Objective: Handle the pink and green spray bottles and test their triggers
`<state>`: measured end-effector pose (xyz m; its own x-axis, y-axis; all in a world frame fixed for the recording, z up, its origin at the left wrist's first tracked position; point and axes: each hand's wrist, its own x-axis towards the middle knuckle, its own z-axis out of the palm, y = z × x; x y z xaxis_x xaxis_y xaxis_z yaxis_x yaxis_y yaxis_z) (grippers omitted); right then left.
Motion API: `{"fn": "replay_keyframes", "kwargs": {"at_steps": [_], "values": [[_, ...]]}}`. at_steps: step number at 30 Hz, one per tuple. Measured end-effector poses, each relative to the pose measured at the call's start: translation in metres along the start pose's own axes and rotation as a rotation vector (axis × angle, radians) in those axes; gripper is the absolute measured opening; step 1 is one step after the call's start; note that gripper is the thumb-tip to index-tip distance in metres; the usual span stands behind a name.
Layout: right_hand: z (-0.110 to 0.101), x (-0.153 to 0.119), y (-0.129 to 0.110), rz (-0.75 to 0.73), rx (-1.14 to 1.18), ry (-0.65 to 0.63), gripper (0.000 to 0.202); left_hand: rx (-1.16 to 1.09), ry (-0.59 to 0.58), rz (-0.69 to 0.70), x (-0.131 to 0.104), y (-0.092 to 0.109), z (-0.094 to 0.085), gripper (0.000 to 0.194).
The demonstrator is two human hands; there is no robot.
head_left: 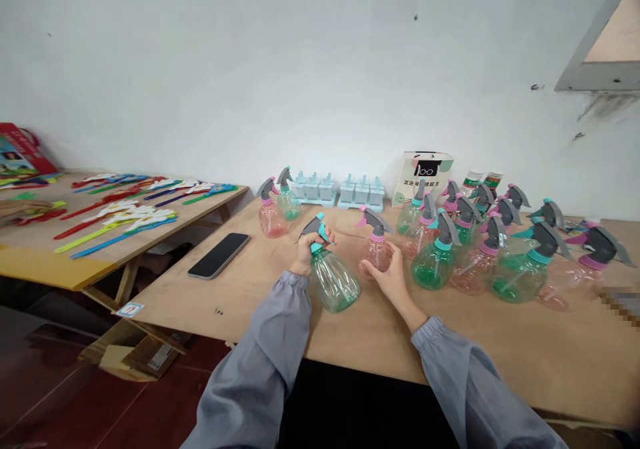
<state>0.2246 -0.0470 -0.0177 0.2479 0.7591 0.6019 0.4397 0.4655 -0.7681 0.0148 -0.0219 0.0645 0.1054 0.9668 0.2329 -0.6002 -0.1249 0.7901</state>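
My left hand (311,247) is closed round the neck and grey-and-teal spray head of a green spray bottle (336,282), which tilts with its base toward the right. Beside it, my right hand (389,269) grips the body of a pink spray bottle (379,249) with a grey-and-pink trigger head; this one stands upright at the table. Another pink spray bottle (273,218) and a green spray bottle (289,202) stand farther back on the left. Several more pink and green bottles crowd the right side, among them a green one (433,266) near my right hand.
A black phone (219,255) lies on the wooden table (270,295) at left. Pale blue ice-pop moulds (361,194) and a printed box (421,177) stand by the wall. On the neighbouring table are several colourful plastic sticks (120,225). Cardboard (125,362) lies below.
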Motion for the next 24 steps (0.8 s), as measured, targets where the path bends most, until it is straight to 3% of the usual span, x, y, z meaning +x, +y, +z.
{"fn": "replay_keyframes", "kwargs": {"at_steps": [6,11,14,16,20,24], "values": [[0.001,-0.001,0.002,0.003,0.011,-0.005,0.074,0.235,0.092,0.223,-0.007,0.025,-0.011,0.019],[0.002,-0.004,-0.001,0.011,0.046,-0.053,0.075,0.582,0.346,0.226,-0.020,0.068,-0.055,0.029],[0.003,-0.006,-0.003,0.024,0.058,-0.074,0.077,0.706,0.525,0.346,-0.023,0.092,-0.088,0.035],[0.003,-0.006,-0.004,0.027,0.057,-0.073,0.077,0.772,0.575,0.415,-0.022,0.103,-0.108,0.038],[0.004,-0.005,-0.002,0.024,0.056,-0.053,0.076,0.851,0.645,0.486,-0.010,0.115,-0.140,0.037],[0.003,-0.005,-0.001,0.020,0.067,-0.068,0.077,0.861,0.718,0.564,0.007,0.118,-0.150,0.036]]}}
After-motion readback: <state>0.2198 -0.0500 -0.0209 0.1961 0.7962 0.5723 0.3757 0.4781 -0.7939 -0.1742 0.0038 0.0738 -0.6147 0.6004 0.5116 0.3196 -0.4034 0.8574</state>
